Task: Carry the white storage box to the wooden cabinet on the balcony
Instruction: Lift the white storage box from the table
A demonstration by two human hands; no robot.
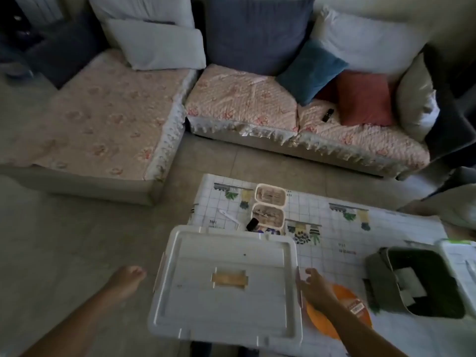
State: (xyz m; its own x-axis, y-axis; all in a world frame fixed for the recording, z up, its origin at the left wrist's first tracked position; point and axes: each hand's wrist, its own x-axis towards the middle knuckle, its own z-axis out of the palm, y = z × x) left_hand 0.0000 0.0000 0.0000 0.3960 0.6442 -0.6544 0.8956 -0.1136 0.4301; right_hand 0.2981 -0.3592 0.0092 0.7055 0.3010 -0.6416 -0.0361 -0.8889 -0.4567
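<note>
The white storage box (226, 287) stands with its lid on at the near left corner of the low table (334, 235). A tan label sits in the middle of the lid. My left hand (127, 278) hangs over the floor a little to the left of the box, apart from it and holding nothing. On the other side, my right hand (315, 287) reaches the box's right edge by the side clip, fingers spread; whether they touch it I cannot tell. No wooden cabinet or balcony is in view.
An orange plate (342, 313) lies under my right forearm. A dark grey bin (417, 282), two small pink trays (270, 194) and a black gadget (252, 224) share the table. A sofa (257, 104) with cushions stands beyond, its chaise (98, 124) at left. Tiled floor (64, 253) lies left of the table.
</note>
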